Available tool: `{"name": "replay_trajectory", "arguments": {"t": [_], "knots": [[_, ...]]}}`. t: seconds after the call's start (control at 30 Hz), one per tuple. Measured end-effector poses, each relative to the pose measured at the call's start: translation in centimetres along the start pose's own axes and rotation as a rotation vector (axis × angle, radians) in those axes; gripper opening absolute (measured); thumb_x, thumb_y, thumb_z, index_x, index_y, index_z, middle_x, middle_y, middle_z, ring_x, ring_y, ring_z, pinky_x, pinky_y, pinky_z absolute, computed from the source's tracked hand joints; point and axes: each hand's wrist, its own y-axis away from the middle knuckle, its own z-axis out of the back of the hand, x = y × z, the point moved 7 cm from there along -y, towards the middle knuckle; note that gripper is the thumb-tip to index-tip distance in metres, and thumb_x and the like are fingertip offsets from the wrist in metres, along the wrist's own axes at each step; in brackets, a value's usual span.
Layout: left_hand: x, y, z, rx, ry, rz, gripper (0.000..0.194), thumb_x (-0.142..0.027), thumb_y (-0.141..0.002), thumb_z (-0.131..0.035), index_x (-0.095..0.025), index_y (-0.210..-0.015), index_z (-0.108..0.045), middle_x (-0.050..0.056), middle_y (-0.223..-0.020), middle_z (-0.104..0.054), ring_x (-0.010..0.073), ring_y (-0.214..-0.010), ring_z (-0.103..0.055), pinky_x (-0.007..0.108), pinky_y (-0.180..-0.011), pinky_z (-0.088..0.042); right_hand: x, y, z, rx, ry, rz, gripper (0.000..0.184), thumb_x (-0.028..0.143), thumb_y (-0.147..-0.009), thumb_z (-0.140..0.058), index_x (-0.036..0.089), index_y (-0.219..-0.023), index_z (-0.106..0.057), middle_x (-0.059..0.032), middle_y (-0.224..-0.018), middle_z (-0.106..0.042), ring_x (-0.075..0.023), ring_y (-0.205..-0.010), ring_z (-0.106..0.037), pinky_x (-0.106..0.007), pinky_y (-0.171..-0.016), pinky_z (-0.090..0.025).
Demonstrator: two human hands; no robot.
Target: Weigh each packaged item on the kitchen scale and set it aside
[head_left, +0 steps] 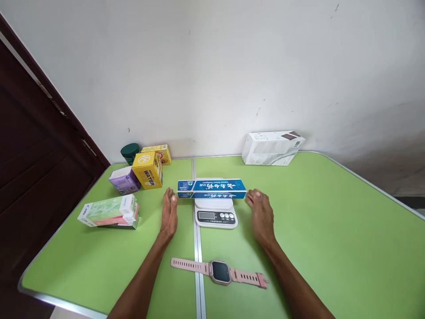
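A long blue toothpaste box [212,188] lies across a small white kitchen scale [215,213] at the middle of the green table [332,230]. My left hand [168,214] reaches to the box's left end, fingers stretched and close together, fingertips at or just short of the carton. My right hand [260,215] is at the box's right end, fingers extended, holding nothing. A pink smartwatch [219,271] lies flat between my forearms, nearer to me.
At the left stand a yellow box [148,169], a purple-white box [124,180], a green-white carton [109,212], a dark green jar [129,152] and another yellow box [159,153]. A white box [272,147] lies against the wall. A dark door [33,155] is on the left.
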Motion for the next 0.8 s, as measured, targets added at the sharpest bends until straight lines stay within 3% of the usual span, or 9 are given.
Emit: {"name": "replay_trajectory", "arguments": {"t": [0.1,0.17,0.4,0.57,0.67,0.8], "knots": [[2.1,-1.1,0.8,-0.042,0.098,0.086,0.093,-0.085,-0.094,-0.033,-0.019,-0.16,-0.033,0.023,-0.162,-0.047,0.0322,-0.145,-0.055,0.048,-0.121,-0.043,-1.1,-0.4,0.9,-0.058,0.06,-0.055,0.061,0.074,-0.097,-0.041,0.021,-0.12,-0.061,-0.0135,-0.119,-0.071,-0.0292,-0.111,-0.068,-0.052,-0.106,-0.048],[2.6,-1.4,1.1,-0.062,0.11,0.083,0.094,-0.086,-0.093,-0.031,-0.018,-0.159,-0.034,0.024,-0.16,-0.049,0.0322,-0.142,-0.058,0.046,-0.118,-0.046,-1.0,-0.4,1.1,-0.063,0.107,-0.044,0.062,0.075,-0.096,-0.039,0.021,-0.12,-0.06,-0.0144,-0.119,-0.071,-0.0296,-0.11,-0.067,-0.052,-0.105,-0.048],[2.7,-0.8,0.7,-0.076,0.117,0.052,0.091,-0.085,-0.091,-0.042,-0.02,-0.156,-0.041,0.022,-0.158,-0.053,0.0342,-0.142,-0.058,0.052,-0.122,-0.042,-0.4,-0.2,0.8,-0.06,0.168,-0.022,0.07,0.077,-0.096,-0.034,0.018,-0.123,-0.06,-0.0187,-0.121,-0.07,-0.0308,-0.109,-0.067,-0.051,-0.102,-0.047],[2.8,-0.9,0.7,-0.083,0.106,0.045,0.088,-0.083,-0.093,-0.04,-0.022,-0.156,-0.041,0.02,-0.157,-0.053,0.0338,-0.14,-0.059,0.053,-0.122,-0.042,-0.2,-0.1,0.9,-0.066,0.152,-0.014,0.071,0.076,-0.097,-0.034,0.017,-0.127,-0.06,-0.0196,-0.122,-0.07,-0.0311,-0.111,-0.066,-0.051,-0.103,-0.048],[2.0,-0.6,0.6,-0.073,0.053,-0.01,0.09,-0.082,-0.094,-0.04,-0.021,-0.16,-0.037,0.02,-0.162,-0.048,0.0327,-0.147,-0.052,0.051,-0.126,-0.037,1.0,0.2,0.9,-0.08,0.148,0.036,0.07,0.073,-0.099,-0.035,0.016,-0.128,-0.062,-0.02,-0.127,-0.07,-0.0319,-0.117,-0.065,-0.051,-0.105,-0.048],[0.2,0.5,-0.7,0.028,-0.085,-0.146,0.086,-0.075,-0.098,-0.042,-0.021,-0.164,-0.033,0.015,-0.173,-0.031,0.0286,-0.162,-0.027,0.046,-0.134,-0.019,2.7,1.1,0.0,-0.037,0.15,0.136,0.065,0.068,-0.101,-0.038,0.016,-0.128,-0.065,-0.0194,-0.133,-0.07,-0.032,-0.123,-0.064,-0.05,-0.108,-0.047]]}}
